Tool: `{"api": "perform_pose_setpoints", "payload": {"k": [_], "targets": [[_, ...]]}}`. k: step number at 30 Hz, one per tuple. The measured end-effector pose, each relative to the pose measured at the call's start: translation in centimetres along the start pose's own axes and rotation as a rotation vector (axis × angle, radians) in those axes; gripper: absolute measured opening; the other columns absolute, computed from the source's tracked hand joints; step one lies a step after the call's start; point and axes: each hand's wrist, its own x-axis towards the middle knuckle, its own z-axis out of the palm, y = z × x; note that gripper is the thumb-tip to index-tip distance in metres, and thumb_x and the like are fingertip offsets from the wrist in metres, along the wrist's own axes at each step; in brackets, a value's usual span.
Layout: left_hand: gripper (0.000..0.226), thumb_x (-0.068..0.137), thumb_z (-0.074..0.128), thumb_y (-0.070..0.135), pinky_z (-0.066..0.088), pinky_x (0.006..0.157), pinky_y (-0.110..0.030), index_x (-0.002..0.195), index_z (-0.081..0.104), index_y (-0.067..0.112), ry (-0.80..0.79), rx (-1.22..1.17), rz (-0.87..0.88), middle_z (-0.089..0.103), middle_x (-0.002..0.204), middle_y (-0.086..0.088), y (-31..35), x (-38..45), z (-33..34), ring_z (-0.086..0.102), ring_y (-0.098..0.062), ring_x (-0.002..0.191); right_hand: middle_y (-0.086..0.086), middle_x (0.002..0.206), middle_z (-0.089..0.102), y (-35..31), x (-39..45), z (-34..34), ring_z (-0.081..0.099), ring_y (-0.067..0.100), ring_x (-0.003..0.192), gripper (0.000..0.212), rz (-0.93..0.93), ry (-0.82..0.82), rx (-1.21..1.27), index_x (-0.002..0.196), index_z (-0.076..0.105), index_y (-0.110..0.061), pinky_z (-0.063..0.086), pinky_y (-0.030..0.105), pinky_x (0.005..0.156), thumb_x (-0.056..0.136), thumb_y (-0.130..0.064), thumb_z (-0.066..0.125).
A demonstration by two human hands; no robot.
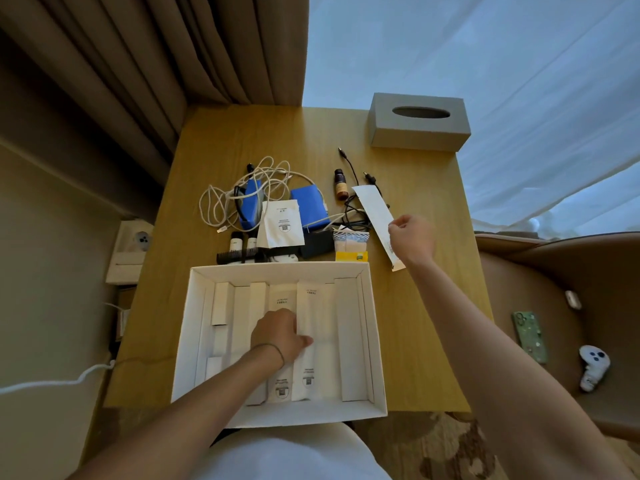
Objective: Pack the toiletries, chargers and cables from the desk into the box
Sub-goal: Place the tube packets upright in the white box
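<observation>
Behind the white box (367, 327), the desk (426, 306) is crowded: a tangle of white cable (221, 199) looped over a blue charger (250, 202), a second blue charger (309, 206), a white pouch (281, 223), a small brown bottle (341, 185), black cables (353, 174), a black comb (239, 256) and a yellow packet (351, 256) right at the box's far wall. A grey tissue box (419, 123) sits at the far corner. Left hand (278, 336) is down inside the box, fingers curled over the white packets (313, 327) lying there, whether gripping one or only pressing is hard to make out. Right hand (412, 239) reaches out over the desk, fingers pinched on a long white sleeve (374, 213) that slants just beside the black cables.
</observation>
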Motion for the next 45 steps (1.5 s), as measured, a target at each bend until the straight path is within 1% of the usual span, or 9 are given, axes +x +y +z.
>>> {"api": "perform_pose_setpoints", "payload": {"k": [10, 14, 19, 23, 28, 32, 37, 42, 45], "targets": [[0.039, 0.095, 0.053, 0.055, 0.050, 0.066, -0.029, 0.071, 0.052, 0.024, 0.046, 0.088, 0.049, 0.059, 0.070, 0.005, 0.0, -1.4, -0.7, 0.060, -0.015, 0.071, 0.011, 0.130, 0.062, 1.5, 4.9, 3.6, 0.064, 0.030, 0.109, 0.056, 0.029, -0.064, -0.169, 0.138, 0.054, -0.017, 0.058, 0.047, 0.089, 0.088, -0.030, 0.076], [0.032, 0.100, 0.049, 0.045, 0.046, 0.058, -0.027, 0.072, 0.057, 0.030, 0.151, -0.056, 0.122, 0.059, 0.067, 0.010, -1.1, -3.0, -2.7, 0.059, -0.009, 0.067, 0.012, 0.136, 0.060, 1.4, 5.0, 3.7, 0.066, 0.032, 0.105, 0.069, 0.071, -0.089, -0.052, 0.145, 0.045, -0.018, 0.061, 0.043, 0.070, 0.085, -0.022, 0.080], [0.017, 0.097, 0.057, 0.037, 0.057, 0.071, -0.027, 0.092, 0.071, 0.028, 0.190, -0.285, 0.338, 0.067, 0.076, 0.012, -1.4, -5.0, -5.7, 0.063, -0.004, 0.075, 0.017, 0.126, 0.066, -0.1, 3.8, 2.3, 0.068, 0.034, 0.098, 0.051, 0.018, -0.107, 0.032, 0.134, 0.057, -0.007, 0.059, 0.042, 0.067, 0.089, -0.021, 0.075], [0.018, 0.096, 0.056, 0.037, 0.051, 0.065, -0.019, 0.089, 0.069, 0.028, 0.286, -0.362, 0.514, 0.066, 0.073, 0.012, -0.3, -4.5, -8.7, 0.063, -0.006, 0.073, 0.009, 0.106, 0.070, -3.2, 1.6, -0.7, 0.066, 0.015, 0.071, 0.036, -0.063, -0.069, 0.149, 0.126, 0.064, -0.007, 0.047, 0.020, 0.043, 0.094, -0.023, 0.066], [0.014, 0.097, 0.059, 0.024, 0.054, 0.065, -0.031, 0.093, 0.072, 0.020, 0.424, -0.365, 0.528, 0.069, 0.078, 0.005, 1.9, 0.1, -13.2, 0.063, -0.009, 0.073, -0.006, 0.088, 0.071, -7.2, -3.6, -4.1, 0.070, 0.012, 0.073, 0.012, -0.140, -0.102, 0.391, 0.101, 0.069, -0.023, 0.057, 0.030, 0.058, 0.097, -0.029, 0.060], [0.013, 0.095, 0.058, 0.020, 0.057, 0.079, -0.039, 0.102, 0.069, 0.020, 0.346, -0.251, 0.478, 0.070, 0.093, -0.001, 3.4, 4.9, -15.4, 0.064, -0.017, 0.086, -0.005, 0.087, 0.074, -8.4, -8.2, -4.9, 0.072, 0.011, 0.072, 0.014, -0.125, -0.144, 0.475, 0.089, 0.070, -0.031, 0.056, 0.026, 0.058, 0.098, -0.035, 0.060], [0.037, 0.093, 0.065, 0.020, 0.051, 0.096, -0.043, 0.129, 0.058, 0.020, 0.263, 0.139, 0.474, 0.059, 0.130, -0.010, 4.2, 10.2, -16.1, 0.057, -0.029, 0.116, -0.008, 0.094, 0.074, -7.9, -12.5, -4.5, 0.072, 0.009, 0.080, 0.022, -0.070, -0.155, 0.449, 0.114, 0.073, -0.018, 0.055, 0.021, 0.060, 0.095, -0.024, 0.064], [0.059, 0.093, 0.064, 0.042, 0.047, 0.097, -0.044, 0.144, 0.044, 0.022, 0.266, 0.436, 0.473, 0.059, 0.132, -0.013, 3.9, 13.1, -15.4, 0.053, -0.034, 0.121, -0.015, 0.089, 0.072, -6.2, -16.3, -3.2, 0.072, -0.003, 0.073, 0.015, -0.021, -0.227, 0.317, 0.108, 0.072, -0.027, 0.054, 0.015, 0.055, 0.094, -0.028, 0.068], [0.065, 0.093, 0.061, 0.048, 0.046, 0.097, -0.045, 0.147, 0.039, 0.020, 0.264, 0.456, 0.443, 0.060, 0.133, -0.015, 3.7, 14.2, -14.8, 0.055, -0.036, 0.119, -0.012, 0.088, 0.074, -5.3, -18.0, -2.2, 0.073, 0.003, 0.074, 0.016, -0.003, -0.230, 0.193, 0.104, 0.075, -0.022, 0.062, 0.026, 0.064, 0.093, -0.032, 0.068]]}}
